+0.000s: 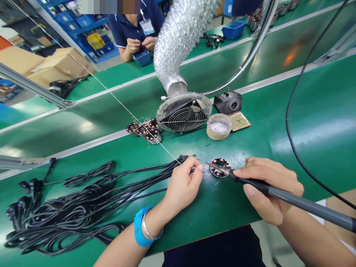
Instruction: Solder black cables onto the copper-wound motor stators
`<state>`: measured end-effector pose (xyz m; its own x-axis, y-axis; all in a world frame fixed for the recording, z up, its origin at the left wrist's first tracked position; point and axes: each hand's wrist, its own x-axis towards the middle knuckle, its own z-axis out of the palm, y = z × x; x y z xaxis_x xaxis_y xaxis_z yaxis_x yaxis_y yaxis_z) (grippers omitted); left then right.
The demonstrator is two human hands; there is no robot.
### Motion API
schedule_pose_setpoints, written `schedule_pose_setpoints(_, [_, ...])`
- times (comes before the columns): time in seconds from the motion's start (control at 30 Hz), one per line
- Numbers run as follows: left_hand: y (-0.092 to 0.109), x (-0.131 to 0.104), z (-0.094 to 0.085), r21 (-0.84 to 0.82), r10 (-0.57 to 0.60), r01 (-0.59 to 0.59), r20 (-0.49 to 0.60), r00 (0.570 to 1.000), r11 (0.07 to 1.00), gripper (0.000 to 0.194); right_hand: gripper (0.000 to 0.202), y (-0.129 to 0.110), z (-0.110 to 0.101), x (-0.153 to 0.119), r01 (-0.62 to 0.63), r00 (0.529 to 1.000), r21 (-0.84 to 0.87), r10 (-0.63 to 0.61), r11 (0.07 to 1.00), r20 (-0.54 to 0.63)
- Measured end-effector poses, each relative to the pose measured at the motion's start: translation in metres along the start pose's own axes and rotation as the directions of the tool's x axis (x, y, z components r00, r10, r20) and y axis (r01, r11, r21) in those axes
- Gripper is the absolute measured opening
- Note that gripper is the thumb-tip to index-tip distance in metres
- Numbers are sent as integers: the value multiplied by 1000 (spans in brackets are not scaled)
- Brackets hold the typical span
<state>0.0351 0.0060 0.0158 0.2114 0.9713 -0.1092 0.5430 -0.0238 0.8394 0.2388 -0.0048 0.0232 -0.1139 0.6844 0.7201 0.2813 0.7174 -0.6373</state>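
My right hand (271,189) is closed around a soldering iron (278,193), its tip pointing left over a copper-wound motor stator (219,163) on the bench. My left hand (185,180) pinches the end of a black power cord, whose thin stripped wires (205,171) poke out just left of the iron's tip. A thin, pale solder wire (133,115) slants down from the upper left to the same fingers. Whether the tip touches the wires, I cannot tell. Beside my left hand lies a bundle of black power cords (83,200) with plugs at the far left.
A fume extractor (185,115) on a silver duct (169,52) hangs ahead. Several stators (144,129) stand left of it. A round solder tub (219,127), sponge tray (239,121) and iron stand (228,102) sit right. A co-worker's hands (140,44) are across the bench.
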Motion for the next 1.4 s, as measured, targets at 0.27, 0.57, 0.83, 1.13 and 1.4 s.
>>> schedule_pose_setpoints(0.27, [1,-1,-1,-3,8,-8,4,1000,1000,21,26,1,-1,-1,-14,999,31,15,999,-43])
schedule_pose_setpoints(0.57, [0,0,1,-12,8,-9,-4,1000,1000,22,22,1,0,0,45,999,18,-45,999,8])
schedule_pose_setpoints(0.83, [-1,-1,1,-31,19,-19,-6,1000,999,21,25,4,0,1,87,996,73,-88,993,12])
schedule_pose_setpoints(1.13, [-3,0,1,-22,23,-23,-11,1000,999,21,26,4,-3,-2,57,998,70,-56,996,-14])
schedule_pose_setpoints(1.4, [-3,0,1,-25,23,-23,-9,1000,999,22,27,5,-2,0,62,998,81,-61,995,-8])
